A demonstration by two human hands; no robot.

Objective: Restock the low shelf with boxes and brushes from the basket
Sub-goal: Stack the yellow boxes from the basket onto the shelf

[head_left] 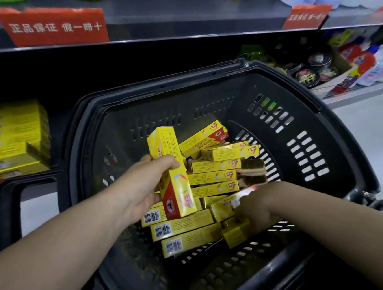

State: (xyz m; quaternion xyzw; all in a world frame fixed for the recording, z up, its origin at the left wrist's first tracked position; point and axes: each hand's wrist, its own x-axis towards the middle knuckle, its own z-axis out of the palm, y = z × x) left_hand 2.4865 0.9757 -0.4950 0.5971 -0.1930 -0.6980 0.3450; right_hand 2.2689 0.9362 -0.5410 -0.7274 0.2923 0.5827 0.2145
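A black plastic basket [305, 120] stands in front of the low shelf [22, 191]. Inside it lie several yellow boxes [213, 166] and wooden brushes [253, 170] with dark bristles. My left hand [143, 187] grips a yellow box [173, 170], or a few together, held upright above the pile. Lower right in the basket, my right hand [255, 209] reaches into the pile with its fingers curled round a yellow box [235, 233]. A stack of the same yellow boxes [9, 136] sits at the left of the low shelf.
The low shelf is dark between the stack and the basket. Round tins [312, 72] and bright bags [365, 65] fill its right part. An upper shelf [173, 13] with red labels, a bottle and white packs runs overhead. Pale floor lies at right.
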